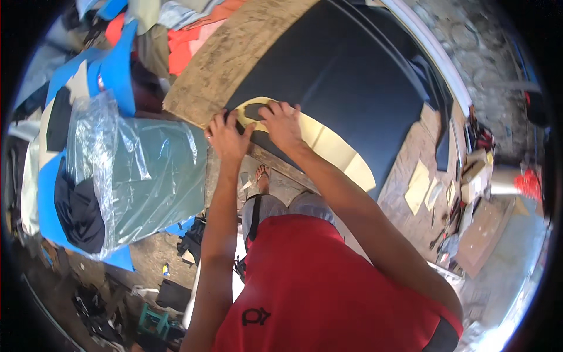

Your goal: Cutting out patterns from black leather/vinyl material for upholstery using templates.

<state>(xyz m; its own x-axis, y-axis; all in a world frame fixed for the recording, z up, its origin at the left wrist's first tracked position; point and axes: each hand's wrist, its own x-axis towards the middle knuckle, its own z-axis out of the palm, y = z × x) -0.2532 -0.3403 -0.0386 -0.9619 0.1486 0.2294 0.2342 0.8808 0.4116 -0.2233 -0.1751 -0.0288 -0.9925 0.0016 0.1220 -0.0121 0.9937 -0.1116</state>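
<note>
A long, pale yellow card template (337,149) with a curved edge and a cut-out near its left end lies on a black sheet of material (346,76). It runs along the near edge of the wooden table. My left hand (227,138) holds the template's left end, its fingers bent over the edge and the thumb toward the cut-out. Just beside it, my right hand (282,126) grips the template by the cut-out, with bent fingers on its upper side. Both palms hide part of the card.
The wooden tabletop (217,64) shows left of the black sheet. Smaller yellow card pieces (417,188) lie at the right, near tools and boxes (476,176). A stack wrapped in clear plastic (158,170) stands left, beside blue chairs (117,70). A green stool (153,320) is low left.
</note>
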